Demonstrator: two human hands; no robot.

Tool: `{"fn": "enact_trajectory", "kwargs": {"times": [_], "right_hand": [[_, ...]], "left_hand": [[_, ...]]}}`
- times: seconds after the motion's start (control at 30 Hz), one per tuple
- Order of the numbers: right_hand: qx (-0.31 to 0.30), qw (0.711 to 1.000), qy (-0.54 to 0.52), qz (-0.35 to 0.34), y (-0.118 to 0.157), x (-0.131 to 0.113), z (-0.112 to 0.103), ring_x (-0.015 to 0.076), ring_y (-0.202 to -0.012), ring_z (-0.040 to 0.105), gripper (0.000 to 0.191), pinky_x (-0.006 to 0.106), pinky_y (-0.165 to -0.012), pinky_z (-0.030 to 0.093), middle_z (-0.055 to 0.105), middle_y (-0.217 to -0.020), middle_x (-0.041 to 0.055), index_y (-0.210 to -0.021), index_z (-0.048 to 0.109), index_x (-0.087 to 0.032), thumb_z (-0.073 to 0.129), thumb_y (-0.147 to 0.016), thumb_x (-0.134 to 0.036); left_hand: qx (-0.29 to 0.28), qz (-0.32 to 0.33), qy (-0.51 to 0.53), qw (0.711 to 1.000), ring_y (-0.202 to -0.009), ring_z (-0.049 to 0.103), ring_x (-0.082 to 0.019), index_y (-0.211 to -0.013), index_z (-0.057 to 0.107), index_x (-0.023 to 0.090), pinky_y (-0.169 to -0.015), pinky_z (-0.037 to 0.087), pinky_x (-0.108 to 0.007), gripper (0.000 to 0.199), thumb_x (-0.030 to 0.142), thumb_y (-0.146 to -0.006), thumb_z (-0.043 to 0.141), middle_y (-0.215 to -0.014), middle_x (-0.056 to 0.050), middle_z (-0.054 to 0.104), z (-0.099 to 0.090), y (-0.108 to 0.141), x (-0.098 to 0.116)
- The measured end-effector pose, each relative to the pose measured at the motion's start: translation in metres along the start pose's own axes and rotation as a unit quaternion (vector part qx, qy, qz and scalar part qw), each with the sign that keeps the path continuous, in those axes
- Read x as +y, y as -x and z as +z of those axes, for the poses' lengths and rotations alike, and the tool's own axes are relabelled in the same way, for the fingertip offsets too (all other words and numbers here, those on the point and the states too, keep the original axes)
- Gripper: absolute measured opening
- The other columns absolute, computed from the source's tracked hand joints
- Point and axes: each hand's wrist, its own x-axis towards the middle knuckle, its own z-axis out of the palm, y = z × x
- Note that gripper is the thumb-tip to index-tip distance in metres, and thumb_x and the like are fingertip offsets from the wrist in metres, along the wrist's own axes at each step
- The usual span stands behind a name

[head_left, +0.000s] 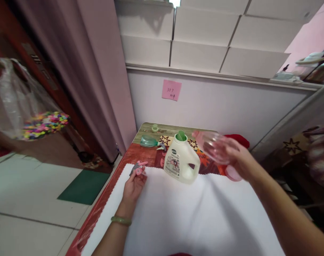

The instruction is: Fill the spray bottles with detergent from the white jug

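My left hand [134, 186] is closed on a pink and grey spray nozzle [139, 168] above the left part of the white cloth. Raised at the right, my right hand [238, 156] grips a clear pink bottle [214, 146], which is tilted and blurred. Between the hands stands a cream jug [181, 161] with a printed label and a handle hole; a green piece [181, 135] sits in its open neck. Behind my left hand, a clear green spray bottle [149, 141] lies on its side. A small green cap [155, 128] rests near the table's back edge.
A white cloth [194, 213] covers the front of the table. Beneath my right hand is a round pink object [233, 173], with a red item [238, 140] behind it. A pink note [171, 90] is on the wall. A bag of colourful pieces [46, 124] hangs at the left.
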Motion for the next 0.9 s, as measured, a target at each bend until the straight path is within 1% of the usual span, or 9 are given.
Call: {"fn": "enact_trajectory", "kwargs": {"times": [0.03, 0.07, 0.13, 0.2, 0.3, 0.4, 0.53, 0.67, 0.9], "right_hand": [[-0.015, 0.994, -0.100, 0.039, 0.018, 0.012, 0.015, 0.0386, -0.114, 0.070, 0.062, 0.052, -0.078, 0.063, 0.059, -0.143, 0.0205, -0.143, 0.040, -0.028, 0.049, -0.094, -0.063], [-0.013, 0.986, -0.152, 0.064, 0.035, 0.020, 0.030, 0.0393, -0.117, 0.069, 0.068, 0.052, -0.079, 0.063, 0.054, -0.149, 0.0187, -0.147, 0.036, -0.032, 0.057, -0.090, -0.063], [0.013, 0.983, -0.166, 0.075, 0.063, 0.027, 0.056, 0.0388, -0.125, 0.064, 0.076, 0.052, -0.089, 0.061, 0.052, -0.152, 0.0152, -0.147, 0.038, -0.035, 0.070, -0.083, -0.059], [0.017, 0.987, -0.143, 0.072, 0.081, 0.026, 0.074, 0.0371, -0.131, 0.059, 0.076, 0.049, -0.097, 0.059, 0.055, -0.149, 0.0127, -0.144, 0.045, -0.035, 0.077, -0.079, -0.055], [0.037, 0.991, -0.119, 0.051, 0.093, 0.018, 0.083, 0.0354, -0.129, 0.060, 0.076, 0.044, -0.094, 0.060, 0.057, -0.147, 0.0118, -0.142, 0.049, -0.032, 0.081, -0.076, -0.053], [0.052, 0.991, -0.120, 0.030, 0.097, 0.017, 0.078, 0.0340, -0.125, 0.062, 0.078, 0.039, -0.089, 0.061, 0.059, -0.144, 0.0119, -0.143, 0.050, -0.030, 0.082, -0.075, -0.052], [0.054, 0.987, -0.148, 0.026, 0.104, 0.020, 0.070, 0.0336, -0.124, 0.061, 0.078, 0.036, -0.084, 0.063, 0.055, -0.147, 0.0116, -0.144, 0.050, -0.030, 0.083, -0.075, -0.049], [0.037, 0.985, -0.168, 0.023, 0.110, 0.022, 0.072, 0.0343, -0.125, 0.060, 0.079, 0.040, -0.087, 0.063, 0.055, -0.146, 0.0126, -0.145, 0.049, -0.029, 0.083, -0.076, -0.048], [0.040, 0.983, -0.179, 0.024, 0.108, 0.019, 0.078, 0.0328, -0.123, 0.061, 0.079, 0.039, -0.085, 0.064, 0.057, -0.143, 0.0113, -0.143, 0.051, -0.030, 0.085, -0.074, -0.047]], "left_hand": [[-0.006, 0.007, 0.000, 1.000, -0.075, 0.073, -0.013, -0.131, 0.064, 0.019, -0.071, 0.059, -0.025, 0.037, 0.016, -0.103, 0.040, -0.104, -0.012, 0.078, 0.011, 0.002, 0.002], [-0.014, 0.012, -0.002, 1.000, -0.078, 0.072, -0.013, -0.133, 0.063, 0.020, -0.073, 0.059, -0.025, 0.037, 0.017, -0.104, 0.042, -0.107, -0.011, 0.078, 0.022, 0.005, 0.005], [-0.030, 0.017, -0.010, 0.999, -0.082, 0.073, -0.015, -0.130, 0.065, 0.018, -0.078, 0.059, -0.028, 0.033, 0.019, -0.104, 0.045, -0.109, -0.012, 0.077, 0.048, 0.013, 0.010], [-0.045, 0.016, -0.022, 0.999, -0.081, 0.073, -0.016, -0.119, 0.070, 0.013, -0.079, 0.060, -0.030, 0.028, 0.022, -0.103, 0.048, -0.110, -0.013, 0.076, 0.074, 0.023, 0.016], [-0.074, 0.026, -0.051, 0.996, -0.080, 0.073, -0.018, -0.105, 0.072, 0.011, -0.077, 0.061, -0.031, 0.024, 0.024, -0.101, 0.053, -0.108, -0.014, 0.077, 0.109, 0.041, 0.022], [-0.090, 0.054, -0.085, 0.991, -0.078, 0.072, -0.017, -0.099, 0.073, 0.012, -0.074, 0.062, -0.030, 0.021, 0.026, -0.099, 0.056, -0.104, -0.012, 0.078, 0.131, 0.057, 0.027], [-0.079, 0.089, -0.112, 0.986, -0.074, 0.072, -0.017, -0.100, 0.074, 0.013, -0.071, 0.062, -0.030, 0.018, 0.025, -0.096, 0.060, -0.100, -0.012, 0.079, 0.144, 0.065, 0.032], [-0.072, 0.108, -0.126, 0.983, -0.074, 0.072, -0.017, -0.106, 0.074, 0.016, -0.071, 0.062, -0.031, 0.019, 0.026, -0.094, 0.064, -0.100, -0.012, 0.079, 0.146, 0.065, 0.033], [-0.093, 0.102, -0.145, 0.980, -0.073, 0.071, -0.017, -0.091, 0.075, 0.013, -0.071, 0.060, -0.030, 0.019, 0.032, -0.086, 0.075, -0.098, -0.013, 0.079, 0.152, 0.070, 0.020]]}}
